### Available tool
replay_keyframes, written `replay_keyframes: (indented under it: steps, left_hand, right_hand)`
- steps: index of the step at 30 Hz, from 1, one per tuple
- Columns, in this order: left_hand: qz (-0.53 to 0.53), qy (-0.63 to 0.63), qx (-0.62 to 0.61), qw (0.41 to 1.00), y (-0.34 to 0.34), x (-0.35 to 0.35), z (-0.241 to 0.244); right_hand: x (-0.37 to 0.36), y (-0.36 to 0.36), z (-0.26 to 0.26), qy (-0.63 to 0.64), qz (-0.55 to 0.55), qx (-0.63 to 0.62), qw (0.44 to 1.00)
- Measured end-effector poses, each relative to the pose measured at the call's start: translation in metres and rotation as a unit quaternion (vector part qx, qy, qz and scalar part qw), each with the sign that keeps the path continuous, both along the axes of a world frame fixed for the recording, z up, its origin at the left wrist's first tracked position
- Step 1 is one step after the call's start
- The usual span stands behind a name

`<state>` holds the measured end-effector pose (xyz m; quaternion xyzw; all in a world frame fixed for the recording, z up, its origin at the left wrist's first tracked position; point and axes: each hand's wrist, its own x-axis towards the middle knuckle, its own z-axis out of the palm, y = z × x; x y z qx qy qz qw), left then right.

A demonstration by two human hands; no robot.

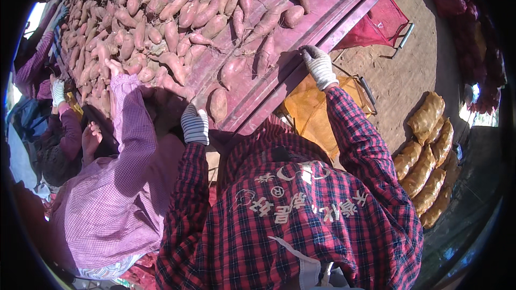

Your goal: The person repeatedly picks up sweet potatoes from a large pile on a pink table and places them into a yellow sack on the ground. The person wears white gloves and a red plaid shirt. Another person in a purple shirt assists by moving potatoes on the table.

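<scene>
In a striped white glove, my left hand (194, 125) is at the near edge of the sweet potato pile (137, 20). Its fingertips are beside a loose sweet potato (218, 104), and whether they grip anything is unclear. My right hand (320, 66), gloved the same way, has its fingers at the raised rim (350, 16) of a red ridged metal sorting table (262, 88). No sweet potato shows in it. Between my hands lie several more roots, among them a broad sweet potato (232, 71) and a slender sweet potato (265, 54).
A yellow mesh bag (312, 104) and a red mesh bag (379, 24) hang at the table's right side. Filled yellow bags (421, 165) lie on the ground at right. A co-worker's pink checked sleeve (133, 117) reaches over the pile on my left. Other people are farther left.
</scene>
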<state>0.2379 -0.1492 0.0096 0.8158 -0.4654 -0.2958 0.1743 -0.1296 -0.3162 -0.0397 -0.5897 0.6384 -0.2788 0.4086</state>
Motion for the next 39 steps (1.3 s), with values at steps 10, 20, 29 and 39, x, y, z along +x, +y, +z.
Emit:
replay_keyframes:
  steps: [10,20,29,39]
  left_hand:
    - [-0.221,-0.087,-0.231,0.943,-0.277,-0.067,-0.001]
    - [-0.104,-0.166,-0.045,0.98,-0.421,-0.065,-0.094]
    - [-0.486,-0.064,0.122,0.863,-0.372,-0.044,0.02]
    - [-0.458,-0.308,-0.222,0.804,-0.448,-0.101,-0.065]
  right_hand:
    - [0.013,-0.051,-0.03,0.179,0.055,-0.046,0.981]
    - [0.019,-0.051,-0.02,0.205,0.08,-0.054,0.974]
    - [0.014,-0.05,-0.02,0.209,0.089,-0.063,0.972]
    - [0.013,-0.054,-0.02,0.214,0.116,-0.029,0.97]
